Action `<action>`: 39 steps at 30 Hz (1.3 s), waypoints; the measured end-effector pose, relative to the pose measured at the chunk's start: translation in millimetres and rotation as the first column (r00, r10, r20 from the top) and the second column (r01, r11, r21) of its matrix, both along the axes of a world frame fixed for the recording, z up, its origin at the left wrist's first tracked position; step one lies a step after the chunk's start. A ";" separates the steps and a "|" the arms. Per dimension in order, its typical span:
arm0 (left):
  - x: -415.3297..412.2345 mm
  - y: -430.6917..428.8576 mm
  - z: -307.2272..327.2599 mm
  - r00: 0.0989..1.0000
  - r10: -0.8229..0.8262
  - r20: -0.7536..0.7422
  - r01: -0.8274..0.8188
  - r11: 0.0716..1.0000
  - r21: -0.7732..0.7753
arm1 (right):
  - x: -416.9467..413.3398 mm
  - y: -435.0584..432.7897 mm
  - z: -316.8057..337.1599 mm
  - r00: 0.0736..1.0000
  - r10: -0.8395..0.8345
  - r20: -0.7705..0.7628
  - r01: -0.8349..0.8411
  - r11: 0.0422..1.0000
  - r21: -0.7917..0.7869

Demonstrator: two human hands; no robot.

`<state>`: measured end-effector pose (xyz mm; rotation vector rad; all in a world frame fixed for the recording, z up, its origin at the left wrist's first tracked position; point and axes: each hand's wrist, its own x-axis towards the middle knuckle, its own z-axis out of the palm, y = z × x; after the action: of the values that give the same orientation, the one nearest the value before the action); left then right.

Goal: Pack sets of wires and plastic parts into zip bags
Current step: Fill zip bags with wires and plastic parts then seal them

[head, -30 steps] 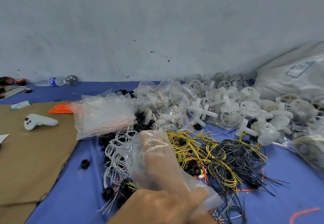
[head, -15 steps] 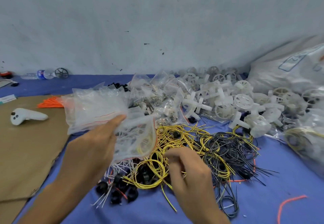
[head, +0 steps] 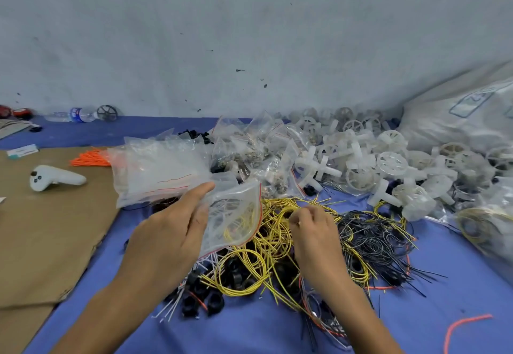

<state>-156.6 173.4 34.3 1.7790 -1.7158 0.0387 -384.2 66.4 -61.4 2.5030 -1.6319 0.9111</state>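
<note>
One zip bag (head: 236,215) hangs in the left hand's (head: 172,231) grip; the right hand (head: 313,231) pinches yellow wires (head: 274,242), probably bagging them next.

The left hand (head: 172,231) is stretched forward, a bag (head: 236,215) pinched in its fingers; the right hand (head: 313,231) is curled, yellow wires (head: 273,231) pinched.

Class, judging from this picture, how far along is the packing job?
Done: several filled bags piled at the back. In hand: the left hand holds a zip bag while the right hand pinches yellow wires. Left: loose black wires and white plastic parts.
</note>
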 end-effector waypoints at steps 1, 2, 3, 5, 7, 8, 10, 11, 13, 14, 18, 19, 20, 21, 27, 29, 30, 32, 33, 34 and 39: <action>-1.9 0.0 -1.4 1.000 -0.019 -0.007 0.019 1.000 0.003 | -5.2 -1.2 5.2 0.993 0.005 0.117 -0.002 1.000 -0.028; -3.5 -0.1 -2.6 1.000 -0.028 -0.012 0.028 1.000 0.009 | -10.8 -1.8 10.4 0.967 0.003 0.256 0.004 1.000 -0.027; -5.2 -0.2 -3.7 0.999 -0.031 -0.011 0.031 0.999 0.012 | -16.7 -2.0 14.7 0.918 -0.010 0.397 0.006 1.000 0.011; -8.9 -0.8 -5.4 0.999 -0.035 -0.004 0.035 0.999 0.017 | -27.8 -1.8 20.8 0.776 -0.082 0.625 -0.014 0.989 0.147; -13.3 -2.6 -5.1 0.999 -0.047 -0.009 0.047 0.998 0.036 | -36.0 -3.3 26.7 0.593 -0.162 0.789 -0.053 0.969 0.239; -15.6 -3.4 -4.3 0.999 -0.052 -0.008 0.053 0.998 0.046 | -38.2 -4.7 30.9 0.486 -0.198 0.851 -0.075 0.961 0.266; -18.8 -4.3 -3.0 0.998 -0.057 -0.005 0.057 0.996 0.062 | -40.6 -8.7 42.5 0.220 -0.256 0.941 -0.167 0.941 0.295; -19.7 -4.6 -2.6 0.998 -0.059 -0.003 0.059 0.996 0.068 | -41.2 -10.3 48.2 0.083 -0.271 0.959 -0.237 0.929 0.283; -21.0 -5.0 -2.0 0.998 -0.056 0.004 0.055 0.996 0.072 | -44.0 -8.7 59.0 -0.127 -0.275 0.953 -0.388 0.898 0.208; -21.6 -5.3 -2.3 0.999 -0.053 0.001 0.053 0.996 0.071 | -45.1 -5.2 64.0 -0.180 -0.271 0.945 -0.455 0.875 0.164; -25.1 -9.3 -7.9 0.998 -0.060 -0.020 0.061 0.995 0.079 | -41.7 25.2 73.3 -0.099 -0.280 0.955 -0.671 0.728 0.144; -27.7 -10.7 -9.7 0.998 -0.065 -0.009 0.066 0.994 0.086 | -37.6 35.6 71.8 -0.044 -0.290 0.956 -0.722 0.670 0.170; -31.0 -11.9 -12.0 0.997 -0.077 -0.003 0.077 0.993 0.094 | -30.6 46.3 69.4 0.017 -0.305 0.952 -0.768 0.606 0.208; -34.9 -12.5 -14.8 0.996 -0.085 -0.009 0.085 0.991 0.108 | -22.7 56.7 65.5 0.078 -0.322 0.944 -0.803 0.541 0.251; -56.7 -6.8 -27.5 0.966 -0.114 0.230 0.099 0.992 0.073 | 25.9 80.7 42.3 0.485 -0.218 0.847 -0.669 0.531 0.520; -64.2 0.4 -22.7 0.928 -0.166 0.333 0.145 0.985 0.089 | 35.0 77.4 46.6 0.611 -0.135 0.780 -0.583 0.589 0.559; -65.9 4.4 -21.8 0.915 -0.188 0.356 0.174 0.982 0.071 | 39.9 75.2 50.6 0.638 -0.108 0.763 -0.572 0.597 0.562; -60.5 9.6 -21.0 0.914 -0.203 0.351 0.206 0.978 0.028 | 45.7 67.6 58.6 0.550 -0.143 0.822 -0.646 0.551 0.528; -56.7 12.2 -19.8 0.921 -0.226 0.318 0.222 0.974 0.048 | 49.0 62.5 61.3 0.436 -0.238 0.868 -0.700 0.517 0.493; -54.5 14.7 -18.0 0.934 -0.241 0.264 0.226 0.970 0.087 | 52.1 56.6 62.8 0.314 -0.346 0.884 -0.748 0.483 0.455; -50.3 18.1 -10.9 0.959 -0.232 0.161 0.183 0.946 0.269 | 75.5 56.5 60.2 0.139 -0.578 0.804 -0.856 0.338 0.391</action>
<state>-206.9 191.4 23.5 1.8080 -2.1206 -0.1085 -308.8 122.9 -1.2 2.6041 -2.8500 3.2684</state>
